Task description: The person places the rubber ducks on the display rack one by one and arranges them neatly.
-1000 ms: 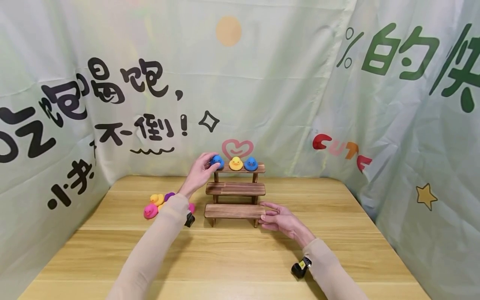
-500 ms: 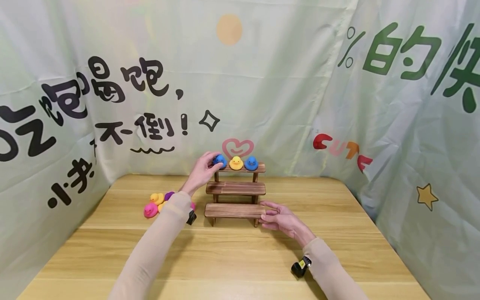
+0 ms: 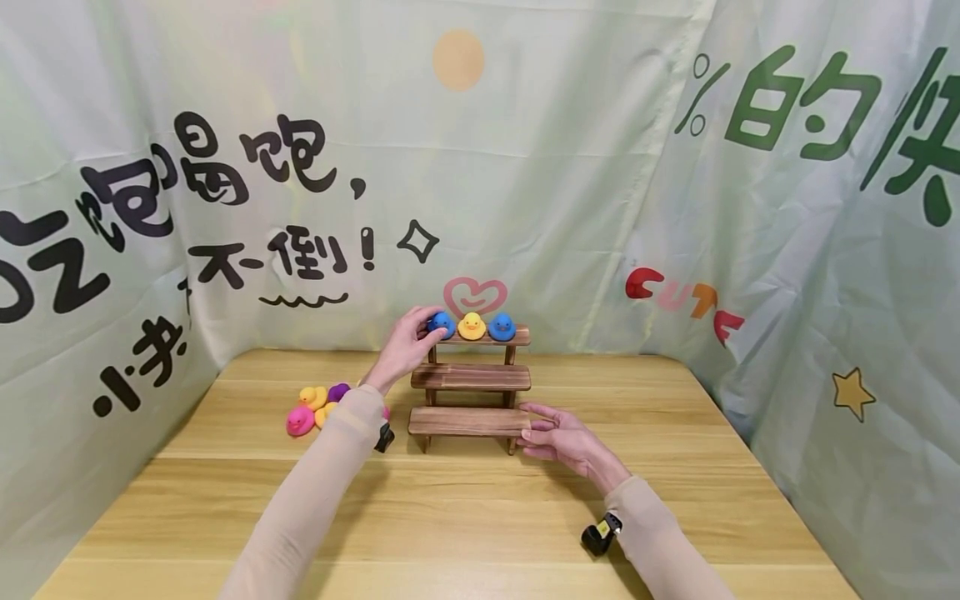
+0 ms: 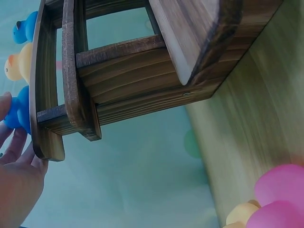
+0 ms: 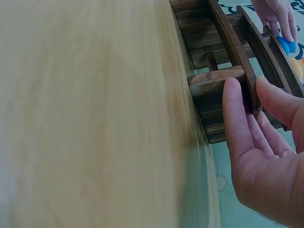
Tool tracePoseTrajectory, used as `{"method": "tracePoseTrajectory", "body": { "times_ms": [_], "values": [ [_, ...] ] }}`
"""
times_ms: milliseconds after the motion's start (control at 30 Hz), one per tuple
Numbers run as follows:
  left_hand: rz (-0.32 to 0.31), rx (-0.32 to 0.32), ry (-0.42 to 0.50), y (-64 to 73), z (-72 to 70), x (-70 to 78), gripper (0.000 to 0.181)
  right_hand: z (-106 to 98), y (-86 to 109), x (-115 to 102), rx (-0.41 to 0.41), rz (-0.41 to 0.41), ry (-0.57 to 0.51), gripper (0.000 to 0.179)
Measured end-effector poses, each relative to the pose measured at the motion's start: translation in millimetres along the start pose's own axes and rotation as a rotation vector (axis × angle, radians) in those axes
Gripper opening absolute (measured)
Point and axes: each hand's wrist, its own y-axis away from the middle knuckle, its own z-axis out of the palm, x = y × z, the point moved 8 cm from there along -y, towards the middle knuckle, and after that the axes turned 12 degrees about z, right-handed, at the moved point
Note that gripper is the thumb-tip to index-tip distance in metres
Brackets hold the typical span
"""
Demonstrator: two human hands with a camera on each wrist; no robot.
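On the left end of the top step, my left hand (image 3: 407,343) pinches a blue rubber duck (image 3: 442,325) between thumb and fingers. Beside it on that step sit a yellow duck (image 3: 472,327) and another blue duck (image 3: 502,327), all facing forward. The three-step wooden stand (image 3: 470,422) is upright on the table. At the right end of its lowest step, my right hand (image 3: 567,442) grips the board, thumb on one side and fingers on the other, as the right wrist view shows (image 5: 266,156).
A cluster of rubber ducks lies on the table left of the stand, with a pink duck (image 3: 301,421), a yellow duck (image 3: 313,397) and a purple duck (image 3: 339,391); my left forearm partly hides it. A printed curtain (image 3: 570,208) hangs behind the wooden table (image 3: 480,517).
My left hand has slid the blue duck slightly right along the top step, nearer to the yellow duck. The right hand has stayed on the stand.
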Motion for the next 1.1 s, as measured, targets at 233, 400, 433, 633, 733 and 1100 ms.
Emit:
{"method": "tracePoseTrajectory", "body": {
  "times_ms": [233,400,433,633,733,1100],
  "values": [
    [-0.001,0.005,-0.003,1.4,-0.7,-1.5,0.043,0.5,0.2,-0.2,0.008,-0.002,0.010,0.065],
    [-0.004,0.005,-0.007,1.5,-1.4,-1.4,0.042,0.4,0.7,-0.2,0.013,-0.003,0.013,0.065],
    [-0.004,0.003,-0.009,1.5,-1.4,-1.2,0.042,0.4,0.7,-0.2,0.013,-0.004,0.010,0.065],
    [-0.005,-0.004,-0.027,1.8,-1.7,-1.8,0.046,0.4,0.7,0.4,0.012,-0.006,0.007,0.066],
    [-0.013,0.002,-0.016,3.4,-3.3,-3.9,0.051,0.5,0.4,0.5,0.010,-0.007,0.010,0.066],
    [-0.031,0.075,0.050,12.0,-15.4,-5.5,0.046,-0.6,-0.8,1.1,0.015,-0.008,0.003,0.066]
  ]
}}
